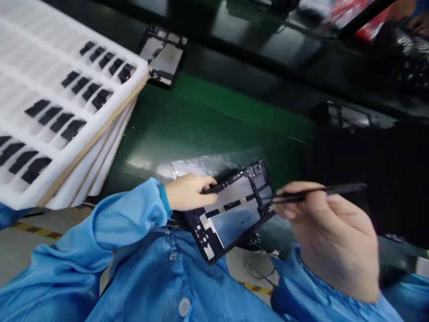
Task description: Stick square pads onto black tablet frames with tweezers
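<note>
The left hand [189, 192] holds the open tablet [234, 219] by its long edge, low in front of the blue coat [150, 277], at the near side of the green desk [208, 120]. The right hand [335, 232] pinches black tweezers [345, 188], tips at the tablet's right end. I can't tell if the tips touch it. This looks like small, careful work on the inside. The next move seems to need 2 calm hands: 1 keeping the tablet still, 1 steering the tips.

- I see stacked white trays [79, 146] at left, holding black pieces [61, 119].
- A flat black device [166, 58] lies by their corner.
- Yellow-and-black tape [37, 230] crosses the floor [13, 257].
</note>
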Demonstrator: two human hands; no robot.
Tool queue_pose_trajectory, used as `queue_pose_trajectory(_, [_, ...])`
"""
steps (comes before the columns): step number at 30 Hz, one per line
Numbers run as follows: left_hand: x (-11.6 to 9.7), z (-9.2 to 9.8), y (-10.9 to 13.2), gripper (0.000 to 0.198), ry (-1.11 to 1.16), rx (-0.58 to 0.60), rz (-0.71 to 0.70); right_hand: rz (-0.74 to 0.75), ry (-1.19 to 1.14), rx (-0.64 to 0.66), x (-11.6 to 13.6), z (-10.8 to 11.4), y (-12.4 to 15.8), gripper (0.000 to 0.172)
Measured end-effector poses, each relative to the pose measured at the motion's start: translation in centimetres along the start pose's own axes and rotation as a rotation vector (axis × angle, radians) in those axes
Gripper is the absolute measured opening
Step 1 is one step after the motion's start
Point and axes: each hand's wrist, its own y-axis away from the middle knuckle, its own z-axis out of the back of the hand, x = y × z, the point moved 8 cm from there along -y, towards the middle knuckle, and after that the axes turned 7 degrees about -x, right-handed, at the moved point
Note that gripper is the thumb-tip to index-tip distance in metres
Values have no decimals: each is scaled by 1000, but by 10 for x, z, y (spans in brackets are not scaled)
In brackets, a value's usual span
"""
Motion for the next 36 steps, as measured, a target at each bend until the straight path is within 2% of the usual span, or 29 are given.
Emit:
queue_pose_trajectory(2, [-3, 18, -20, 16, -104, 87, 10, 126, -51, 161, 17, -54, -8, 20])
queue_pose_trajectory(4, [3, 42, -47, 24, -178, 102, 40, 348, 23, 359, 30, -109, -14, 19])
queue_pose_trajectory(6, [18, 56, -69, 26, -222, 161, 68, 457, 130, 603, 22, -157, -19, 12])
queue_pose_trajectory(8, [31, 59, -81, 24, -253, 209, 53, 412, 202, 779, -1, -187, -26, 14])
queue_pose_trajectory(10, [38, 56, -85, 24, -298, 223, -11, 345, 234, 831, -21, -199, -35, 18])
queue_pose_trajectory(15, [41, 44, -78, 37, -591, 288, -144, 303, 224, 832, -35, -198, -38, 19])
queue_pose_trajectory(21, [43, 43, -81, 41, -651, 319, -130, 262, 246, 839, -32, -203, -41, 19])
queue_pose_trajectory(24, [39, 42, -83, 33, -664, 309, -187, 151, 175, 819, -31, -197, -42, 25])
queue_pose_trajectory(26, [38, 42, -84, 32, -663, 313, -199, 95, 84, 734, -29, -180, -33, 23])
queue_pose_trajectory(29, [42, 41, -82, 43, -702, 353, -162, 143, 20, 446, -26, -136, -5, 8])
queue_pose_trajectory(32, [44, 41, -81, 57, -764, 362, -169, 155, 50, 191, -41, -99, 31, 15])
queue_pose_trajectory(36, [41, 40, -82, 71, -834, 332, -222, 247, 65, 147, -57, -94, 53, 21])
